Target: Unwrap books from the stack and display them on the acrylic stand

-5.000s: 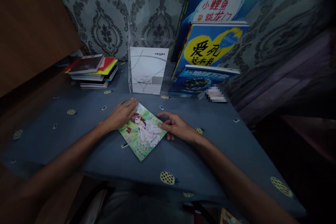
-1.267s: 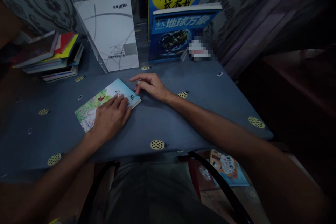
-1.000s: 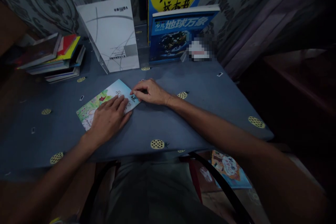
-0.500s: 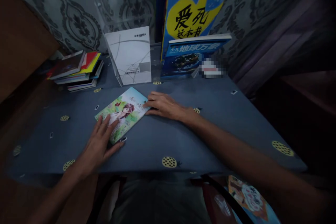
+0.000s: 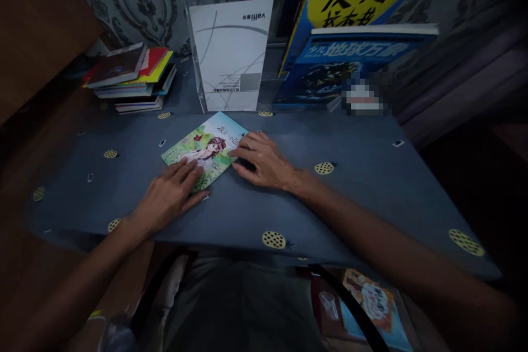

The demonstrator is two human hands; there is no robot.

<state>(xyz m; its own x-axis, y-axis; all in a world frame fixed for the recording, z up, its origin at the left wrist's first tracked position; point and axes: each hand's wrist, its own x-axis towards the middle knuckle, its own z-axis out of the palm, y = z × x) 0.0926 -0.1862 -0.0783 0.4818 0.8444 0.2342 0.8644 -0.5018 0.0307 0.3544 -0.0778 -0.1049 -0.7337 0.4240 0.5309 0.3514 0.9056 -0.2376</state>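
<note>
Booklet (image 5: 207, 146), long axis slanting away rightward, lies under the loose, flat fingers of my left hand (image 5: 165, 193), title end farthest from them. My right hand (image 5: 267, 163) arches at its edge; whether gripping, I can't tell.

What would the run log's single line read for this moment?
left hand: fingers over near edge of illustrated book | right hand: fingers at its right edge | book: lying cover up on blue cloth | behind: white booklet, standing
</note>
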